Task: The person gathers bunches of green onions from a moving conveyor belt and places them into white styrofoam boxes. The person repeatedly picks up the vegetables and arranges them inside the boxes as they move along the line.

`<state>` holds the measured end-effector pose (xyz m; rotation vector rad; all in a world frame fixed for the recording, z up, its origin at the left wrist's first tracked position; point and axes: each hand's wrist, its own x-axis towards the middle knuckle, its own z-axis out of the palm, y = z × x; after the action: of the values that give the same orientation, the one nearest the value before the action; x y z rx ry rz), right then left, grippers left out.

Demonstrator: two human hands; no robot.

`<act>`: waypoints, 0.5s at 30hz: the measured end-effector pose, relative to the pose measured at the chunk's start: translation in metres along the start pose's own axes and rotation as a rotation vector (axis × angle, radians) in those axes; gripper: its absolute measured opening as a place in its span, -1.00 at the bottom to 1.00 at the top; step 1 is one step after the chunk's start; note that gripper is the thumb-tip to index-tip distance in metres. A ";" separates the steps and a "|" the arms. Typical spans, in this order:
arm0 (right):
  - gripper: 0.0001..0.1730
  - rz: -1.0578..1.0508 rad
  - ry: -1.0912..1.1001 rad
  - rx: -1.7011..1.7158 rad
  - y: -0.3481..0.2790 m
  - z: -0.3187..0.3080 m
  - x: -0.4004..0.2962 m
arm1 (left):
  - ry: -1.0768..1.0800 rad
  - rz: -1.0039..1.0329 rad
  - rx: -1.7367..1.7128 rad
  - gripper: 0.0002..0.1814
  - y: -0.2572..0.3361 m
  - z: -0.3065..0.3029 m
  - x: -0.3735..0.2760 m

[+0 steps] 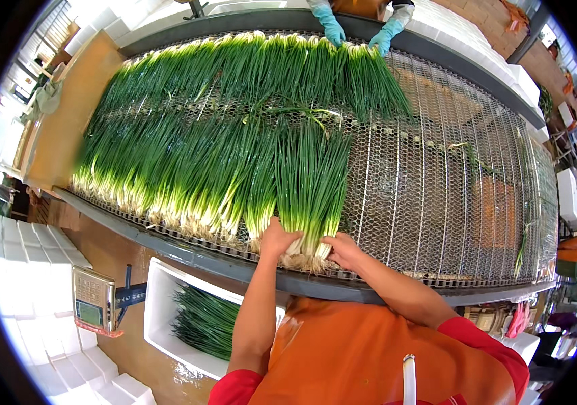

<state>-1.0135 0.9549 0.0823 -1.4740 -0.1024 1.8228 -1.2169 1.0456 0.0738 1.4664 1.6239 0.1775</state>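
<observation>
A bunch of green onions (311,202) lies on the metal mesh conveyor belt (384,202), its roots towards me. My left hand (277,240) rests at the left side of its white ends, thumb over the stalks. At the right side of the same ends is my right hand (341,249), fingers curled against the stalks. Together the hands clasp the bunch near its roots. Beside it, to the left, runs a long row of green onions (177,177) with roots facing my side. A second row (268,66) lies along the far side, roots turned away.
Across the belt, a person in blue gloves (333,31) touches the far row. The grey metal frame (192,260) borders the near edge. Below left stand a white foam box (159,314) holding green onions and a scale display (91,301). White foam boxes (30,253) are stacked left.
</observation>
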 end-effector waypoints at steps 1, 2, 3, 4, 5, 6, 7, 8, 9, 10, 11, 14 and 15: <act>-0.59 0.011 0.005 0.028 0.002 -0.002 0.009 | -0.066 -0.041 -0.099 -0.03 0.000 0.000 0.005; -0.57 0.035 -0.054 0.061 0.004 -0.008 0.016 | -0.114 -0.048 -0.191 -0.05 0.000 0.005 0.005; -0.57 0.043 -0.131 0.143 0.014 -0.030 0.039 | -0.153 -0.006 -0.218 -0.14 0.009 0.007 0.003; -0.57 0.065 -0.175 0.187 0.007 -0.033 0.032 | -0.233 0.016 -0.326 -0.13 0.017 0.006 0.001; -0.58 0.086 -0.219 0.231 -0.001 -0.036 0.025 | -0.316 0.035 -0.433 -0.12 0.024 0.005 -0.001; -0.58 0.123 -0.227 0.262 -0.004 -0.043 0.024 | -0.260 -0.089 -0.464 -0.18 0.037 0.009 -0.009; -0.57 0.134 -0.241 0.251 -0.009 -0.042 0.020 | -0.312 -0.159 -0.597 -0.28 0.033 0.016 -0.008; -0.57 0.145 -0.255 0.240 -0.015 -0.040 0.017 | -0.328 -0.194 -0.663 -0.30 0.027 0.020 -0.005; -0.56 0.148 -0.266 0.232 -0.021 -0.039 0.014 | -0.349 -0.223 -0.724 -0.32 0.023 0.024 -0.002; -0.55 0.085 -0.271 0.231 -0.025 -0.043 0.015 | -0.282 -0.306 -0.795 -0.31 0.037 0.029 -0.006; -0.52 0.071 -0.232 0.226 -0.028 -0.047 0.016 | -0.325 -0.355 -0.832 -0.32 0.048 0.026 -0.009; -0.51 0.135 -0.360 0.345 -0.030 -0.040 0.016 | -0.383 -0.265 -1.041 -0.45 0.030 0.027 0.002; -0.51 0.137 -0.399 0.384 -0.033 -0.037 0.014 | -0.486 -0.176 -1.136 -0.49 0.022 0.032 0.011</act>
<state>-0.9655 0.9719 0.0759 -0.8607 0.1502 2.0884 -1.1779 1.0472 0.0642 0.4272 0.9324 0.4984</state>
